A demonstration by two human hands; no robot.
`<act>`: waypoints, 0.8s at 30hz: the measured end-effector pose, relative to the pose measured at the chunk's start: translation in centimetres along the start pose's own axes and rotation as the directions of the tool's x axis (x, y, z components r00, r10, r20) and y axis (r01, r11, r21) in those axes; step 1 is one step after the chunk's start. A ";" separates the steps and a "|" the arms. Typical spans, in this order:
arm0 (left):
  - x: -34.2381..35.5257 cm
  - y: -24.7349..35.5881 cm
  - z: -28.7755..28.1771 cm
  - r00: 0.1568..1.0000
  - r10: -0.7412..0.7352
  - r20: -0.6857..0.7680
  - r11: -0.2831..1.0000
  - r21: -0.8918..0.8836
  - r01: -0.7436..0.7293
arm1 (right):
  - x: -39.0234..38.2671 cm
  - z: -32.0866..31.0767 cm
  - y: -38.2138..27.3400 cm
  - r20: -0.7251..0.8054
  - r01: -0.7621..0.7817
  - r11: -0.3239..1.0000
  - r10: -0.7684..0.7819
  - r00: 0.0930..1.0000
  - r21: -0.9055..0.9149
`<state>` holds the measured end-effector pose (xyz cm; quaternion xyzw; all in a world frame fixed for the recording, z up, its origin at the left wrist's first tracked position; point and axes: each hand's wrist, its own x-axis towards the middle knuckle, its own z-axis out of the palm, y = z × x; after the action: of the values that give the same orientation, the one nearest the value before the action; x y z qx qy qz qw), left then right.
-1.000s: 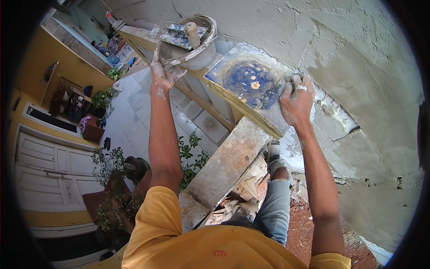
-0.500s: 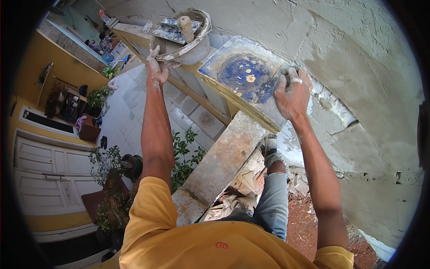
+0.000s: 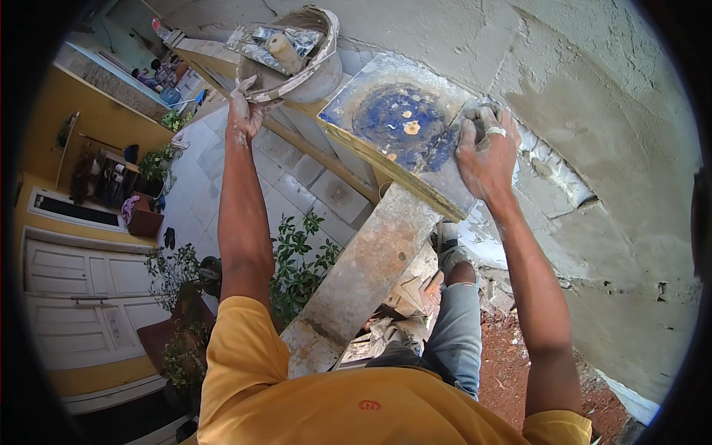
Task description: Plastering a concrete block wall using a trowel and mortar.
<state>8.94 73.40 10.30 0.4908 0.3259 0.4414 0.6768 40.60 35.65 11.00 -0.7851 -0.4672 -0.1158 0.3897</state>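
A mortar-caked bucket (image 3: 315, 81) leans toward the left on the ledge, and a float (image 3: 256, 48) with a thick round handle lies across its mouth. My left hand (image 3: 245, 115) grips the bucket's near-left rim, thumb up along the wall. My right hand (image 3: 489, 152) is closed, fingers curled, and rests on the right end of a flat slab (image 3: 352, 93) stained blue in the middle. Whatever is under those fingers, if anything, is hidden. A pale band wraps one finger.
Along the right runs a grey plastered wall (image 3: 593, 126), partly damp, with a broken white strip. A concrete ledge (image 3: 367, 256) slopes below the slab. Leafy plants (image 3: 304, 252) and a tiled floor (image 3: 200, 163) lie lower left. Red soil (image 3: 512, 371) is beside my leg.
The bucket has tipped and shifted a little to the left with my left hand on its rim. My right hand stays on the slab.
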 end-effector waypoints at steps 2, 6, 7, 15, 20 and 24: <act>-1.0 0.1 0.8 0.998 0.043 0.039 0.998 -0.052 -0.041 | -0.1 0.4 0.4 -0.036 0.006 1.000 -0.007 0.999 -0.017; -4.0 -1.1 1.7 0.990 0.104 0.092 0.946 -0.317 -0.070 | -0.3 0.1 0.4 -0.019 -0.011 1.000 0.011 1.000 -0.013; -4.7 -1.5 1.8 0.991 0.101 0.090 0.946 -0.316 -0.068 | -0.5 -0.1 0.1 0.024 -0.035 0.999 0.035 0.999 0.000; -7.2 -9.6 -0.1 0.762 -0.375 -0.527 0.913 -0.069 0.402 | -0.7 0.1 1.3 0.008 0.007 0.998 -0.007 1.000 -0.066; -12.6 -10.3 5.5 0.789 -0.375 -0.487 0.867 0.116 0.484 | 0.3 0.4 -0.1 0.020 0.046 0.999 -0.047 0.999 0.012; -20.9 -11.4 14.6 0.855 -0.239 -0.461 0.873 0.283 0.397 | 0.7 -0.1 1.0 0.113 -0.019 0.996 0.029 0.993 -0.090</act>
<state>16.59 47.26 4.11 0.4426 0.6158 0.3454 0.5528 41.81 35.82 10.97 -0.8125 -0.4736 -0.0866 0.3287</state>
